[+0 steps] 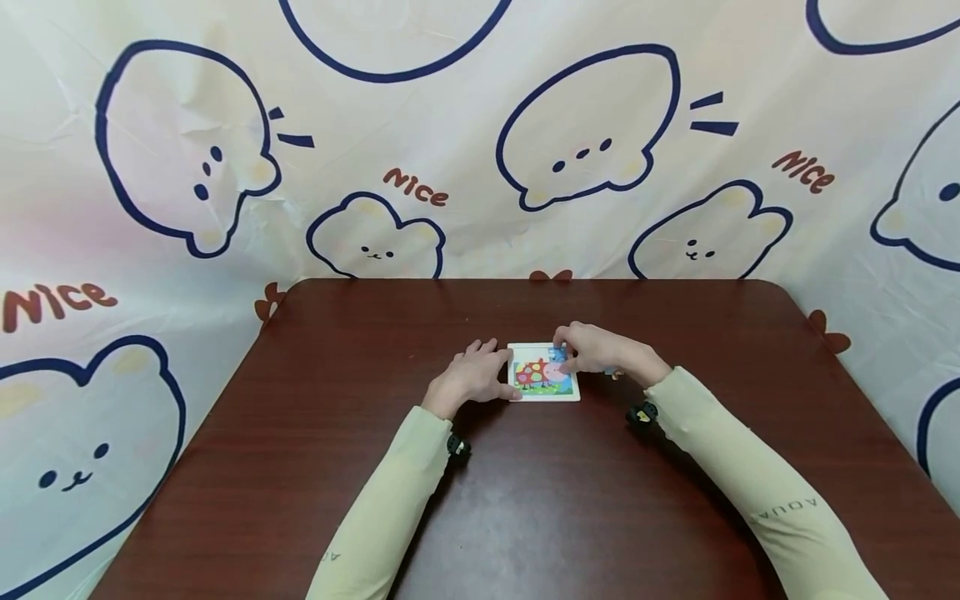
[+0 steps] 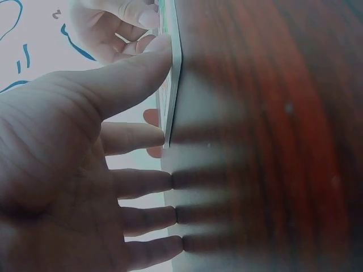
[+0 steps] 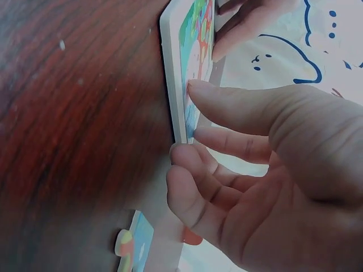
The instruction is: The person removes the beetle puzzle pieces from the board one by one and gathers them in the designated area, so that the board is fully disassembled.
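Observation:
A jigsaw puzzle (image 1: 536, 375) in a white frame lies on the table, with a red spotted animal picture and a plain white strip along its far left. My left hand (image 1: 474, 377) is at its left side, thumb on the near corner and index finger at the edge. The other fingers stretch down to the tabletop, as the left wrist view shows. Over the far right corner, my right hand (image 1: 596, 348) has thumb and index finger pinching a blue puzzle piece (image 1: 557, 355) at the picture. Its remaining fingers curl beside the frame's edge.
A loose puzzle piece (image 3: 136, 241), blue with yellow and red, lies on the table beside the right hand, mostly hidden from the head view. The dark brown wooden table (image 1: 375, 333) ends at a cartoon-printed curtain (image 1: 465, 125) behind and on both sides.

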`<state>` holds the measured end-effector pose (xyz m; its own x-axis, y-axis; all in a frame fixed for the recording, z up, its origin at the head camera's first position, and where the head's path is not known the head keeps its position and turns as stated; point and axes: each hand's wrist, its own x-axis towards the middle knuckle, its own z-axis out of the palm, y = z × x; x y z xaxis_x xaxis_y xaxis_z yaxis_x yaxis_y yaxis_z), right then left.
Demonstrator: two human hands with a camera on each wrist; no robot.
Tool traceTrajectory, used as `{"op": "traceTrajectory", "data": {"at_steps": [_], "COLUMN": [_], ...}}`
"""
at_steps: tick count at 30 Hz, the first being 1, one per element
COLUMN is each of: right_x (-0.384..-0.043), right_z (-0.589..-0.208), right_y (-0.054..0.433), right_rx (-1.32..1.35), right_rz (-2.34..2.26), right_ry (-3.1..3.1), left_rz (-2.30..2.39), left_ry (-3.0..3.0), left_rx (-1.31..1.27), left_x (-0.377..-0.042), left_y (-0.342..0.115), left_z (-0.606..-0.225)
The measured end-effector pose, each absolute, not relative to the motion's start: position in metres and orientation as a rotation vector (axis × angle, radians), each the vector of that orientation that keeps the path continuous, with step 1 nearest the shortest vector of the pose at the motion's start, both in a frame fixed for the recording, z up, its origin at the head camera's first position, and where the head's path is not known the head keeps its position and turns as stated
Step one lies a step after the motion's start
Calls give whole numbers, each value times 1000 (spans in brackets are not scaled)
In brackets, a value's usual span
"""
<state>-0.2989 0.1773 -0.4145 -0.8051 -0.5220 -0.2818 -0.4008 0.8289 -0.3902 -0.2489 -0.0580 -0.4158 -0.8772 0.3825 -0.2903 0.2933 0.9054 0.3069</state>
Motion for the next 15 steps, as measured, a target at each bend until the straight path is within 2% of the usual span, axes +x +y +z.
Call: {"op": "traceTrajectory", "data": {"at_steps": [15], "right_x": [-299], "right_z": [-410], "right_y": [175], "right_rx": [-696], "right_rz": [-408], "right_ry": [2651], "left_rz": [347], "left_ry": [2727], "left_rx": [496], "left_x": [-250], "left_y": [-57], "left_z": [-416]}}
